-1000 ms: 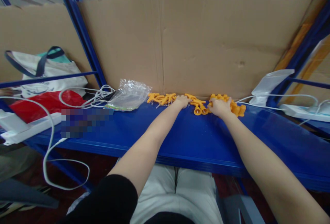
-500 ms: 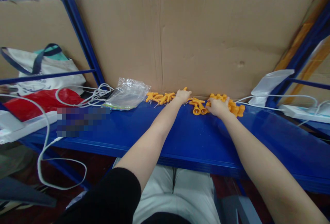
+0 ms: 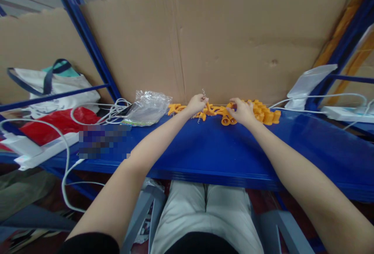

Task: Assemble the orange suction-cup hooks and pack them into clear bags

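Note:
My left hand [image 3: 197, 104] is closed on an orange corkscrew handle, its metal spiral [image 3: 203, 91] pointing up above the fingers. Beneath and beside it lie several orange corkscrew handles [image 3: 175, 108] with metal spirals, in a row along the cardboard. A little to the right, my right hand [image 3: 243, 112] is curled, thumb and forefinger around an orange piece that is mostly hidden, seemingly a corkscrew body. Two flared orange bodies [image 3: 225, 121] lie just left of that hand, openings toward me. Against its right side stands a cluster of orange corkscrew bodies [image 3: 265, 114].
Everything lies on a blue shelf [image 3: 204, 149] backed by a cardboard panel [image 3: 222, 43]. To the left are a clear plastic bag [image 3: 150, 108], white cables [image 3: 115, 110], a red bag [image 3: 58, 125] and a power strip [image 3: 49, 150]. A white plastic piece [image 3: 309, 86] leans at right.
My left hand has lifted a corkscrew handle from the row, spiral upward. My right hand has moved slightly left from the cluster of bodies. The view has shifted a little.

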`<move>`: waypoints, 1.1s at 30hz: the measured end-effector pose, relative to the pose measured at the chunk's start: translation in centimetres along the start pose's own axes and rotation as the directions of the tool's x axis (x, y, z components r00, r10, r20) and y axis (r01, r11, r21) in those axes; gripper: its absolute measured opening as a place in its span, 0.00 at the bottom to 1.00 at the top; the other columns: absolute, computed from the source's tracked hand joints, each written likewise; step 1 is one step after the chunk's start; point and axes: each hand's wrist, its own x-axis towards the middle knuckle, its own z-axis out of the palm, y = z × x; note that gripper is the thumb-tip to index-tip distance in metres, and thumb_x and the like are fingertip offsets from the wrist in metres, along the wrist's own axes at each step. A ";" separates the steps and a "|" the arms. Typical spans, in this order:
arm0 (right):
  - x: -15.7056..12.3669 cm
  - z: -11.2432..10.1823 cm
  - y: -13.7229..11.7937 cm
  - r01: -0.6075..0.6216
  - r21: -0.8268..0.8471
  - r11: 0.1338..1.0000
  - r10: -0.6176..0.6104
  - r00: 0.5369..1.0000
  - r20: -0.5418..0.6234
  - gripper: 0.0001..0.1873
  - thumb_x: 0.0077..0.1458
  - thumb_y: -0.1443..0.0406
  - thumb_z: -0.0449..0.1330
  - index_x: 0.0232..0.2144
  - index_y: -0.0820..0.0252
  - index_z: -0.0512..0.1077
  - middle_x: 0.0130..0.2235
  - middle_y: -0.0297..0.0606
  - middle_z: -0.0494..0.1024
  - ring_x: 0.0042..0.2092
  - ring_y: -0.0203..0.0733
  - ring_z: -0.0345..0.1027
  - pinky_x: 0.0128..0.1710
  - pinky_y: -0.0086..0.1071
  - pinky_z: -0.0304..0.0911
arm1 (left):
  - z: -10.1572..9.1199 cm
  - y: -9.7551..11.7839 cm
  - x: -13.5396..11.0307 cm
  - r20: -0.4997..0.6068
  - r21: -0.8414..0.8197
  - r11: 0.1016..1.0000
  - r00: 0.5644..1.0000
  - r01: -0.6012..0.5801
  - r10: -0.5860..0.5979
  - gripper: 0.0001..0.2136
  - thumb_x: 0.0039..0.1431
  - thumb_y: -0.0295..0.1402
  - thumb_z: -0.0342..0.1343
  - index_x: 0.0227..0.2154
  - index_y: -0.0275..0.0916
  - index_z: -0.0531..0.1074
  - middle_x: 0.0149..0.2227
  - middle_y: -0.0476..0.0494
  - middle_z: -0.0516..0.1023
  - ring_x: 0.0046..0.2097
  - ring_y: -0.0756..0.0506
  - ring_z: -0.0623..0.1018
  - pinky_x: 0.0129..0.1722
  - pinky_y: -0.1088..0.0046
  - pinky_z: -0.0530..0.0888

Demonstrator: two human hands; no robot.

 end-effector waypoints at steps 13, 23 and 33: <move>-0.9 1.0 -2.3 0.130 0.116 0.985 -0.146 0.979 0.144 0.19 0.54 0.62 0.59 0.49 0.58 0.72 0.44 0.43 0.82 0.48 0.49 0.75 0.55 0.49 0.59 | 1.9 -2.7 -3.9 0.112 0.005 0.995 0.989 -0.098 0.097 0.08 0.64 0.34 0.52 0.32 0.37 0.69 0.20 0.54 0.68 0.21 0.52 0.69 0.24 0.76 0.67; -0.9 2.0 -1.7 0.165 0.117 0.979 -0.188 0.957 0.221 0.18 0.53 0.60 0.60 0.48 0.52 0.73 0.43 0.39 0.82 0.49 0.52 0.74 0.59 0.63 0.49 | 3.0 -3.8 -4.5 0.133 0.192 0.956 0.971 -0.220 0.197 0.11 0.59 0.34 0.58 0.23 0.39 0.66 0.24 0.48 0.72 0.30 0.47 0.74 0.34 0.70 0.71; -1.1 1.9 -2.1 0.173 0.055 0.983 -0.182 0.942 0.282 0.10 0.53 0.59 0.61 0.39 0.53 0.75 0.40 0.37 0.82 0.47 0.54 0.74 0.59 0.70 0.42 | 3.5 -4.5 -4.3 0.138 0.179 0.954 0.966 -0.241 0.218 0.08 0.59 0.35 0.58 0.27 0.38 0.70 0.25 0.50 0.72 0.30 0.47 0.74 0.33 0.71 0.72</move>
